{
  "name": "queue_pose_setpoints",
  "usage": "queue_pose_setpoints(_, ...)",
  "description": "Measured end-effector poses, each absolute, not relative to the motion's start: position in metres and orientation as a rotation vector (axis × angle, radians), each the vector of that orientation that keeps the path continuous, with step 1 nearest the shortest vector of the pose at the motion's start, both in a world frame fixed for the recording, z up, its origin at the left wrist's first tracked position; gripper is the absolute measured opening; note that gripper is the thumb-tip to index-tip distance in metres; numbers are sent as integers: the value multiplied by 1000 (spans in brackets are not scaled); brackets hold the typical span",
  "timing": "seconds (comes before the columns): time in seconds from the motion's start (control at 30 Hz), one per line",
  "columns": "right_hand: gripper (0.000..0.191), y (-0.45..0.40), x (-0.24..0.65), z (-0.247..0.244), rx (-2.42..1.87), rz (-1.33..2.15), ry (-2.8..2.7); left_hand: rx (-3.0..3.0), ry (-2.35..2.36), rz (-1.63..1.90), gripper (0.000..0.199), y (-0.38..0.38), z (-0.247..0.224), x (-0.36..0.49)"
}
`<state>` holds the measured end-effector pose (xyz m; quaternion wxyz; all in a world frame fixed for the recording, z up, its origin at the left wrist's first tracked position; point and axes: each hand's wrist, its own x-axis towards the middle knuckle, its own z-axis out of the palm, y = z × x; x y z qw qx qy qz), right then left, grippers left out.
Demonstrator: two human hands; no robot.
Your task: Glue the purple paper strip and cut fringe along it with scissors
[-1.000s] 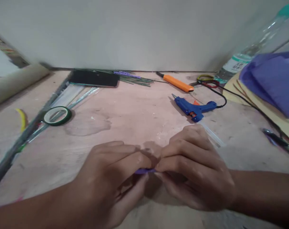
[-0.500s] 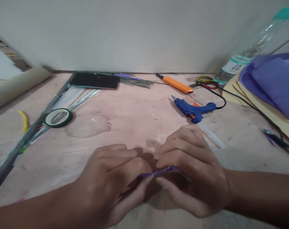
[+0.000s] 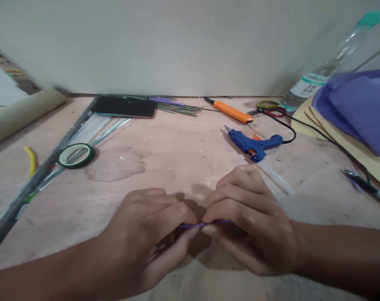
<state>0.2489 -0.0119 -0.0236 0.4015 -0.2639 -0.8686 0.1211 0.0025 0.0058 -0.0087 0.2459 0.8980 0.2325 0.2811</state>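
A thin purple strip (image 3: 190, 226), perhaps paper, spans the small gap between my two hands at the front of the table. Thumb and forefinger of my left hand (image 3: 146, 234) pinch its left part. My right hand (image 3: 252, 221) is closed on its right part in the same way, with the other fingers curled in. Both ends of the strip are hidden by my fingers. A blue hot glue gun (image 3: 255, 144) lies just beyond my right hand, and a clear glue stick (image 3: 277, 179) sticks out behind it.
At the left are a roll of green tape (image 3: 77, 155), a grey rod (image 3: 52, 163) and a cardboard tube (image 3: 23, 117). Along the back lie a phone (image 3: 123, 106), green stems (image 3: 180, 109) and an orange cutter (image 3: 233, 111). A water bottle (image 3: 321, 75), purple sheets (image 3: 359, 113) and a pen (image 3: 365, 184) are right.
The right thumb has come up against the strip, closing the pinch. My hands have drawn slightly nearer each other, and the strip now looks flatter.
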Motion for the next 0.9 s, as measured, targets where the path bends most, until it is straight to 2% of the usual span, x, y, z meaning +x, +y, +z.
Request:
queue_pose_setpoints(0.23,10,-11,249,-23,-701,325,-2166,2394,679,790,15,9,-7,0)
queue_pose_setpoints(0.57,10,-10,251,-22,-695,470,-2137,2345,671,959,20,7,-9,-6)
queue_pose_setpoints(0.8,11,-9,248,-27,-649,464,-2139,2425,748,756,10,7,-3,-4)
queue_pose_setpoints(0.9,10,-10,248,-28,-634,471,-2148,2398,723,768,14,6,-4,-1)
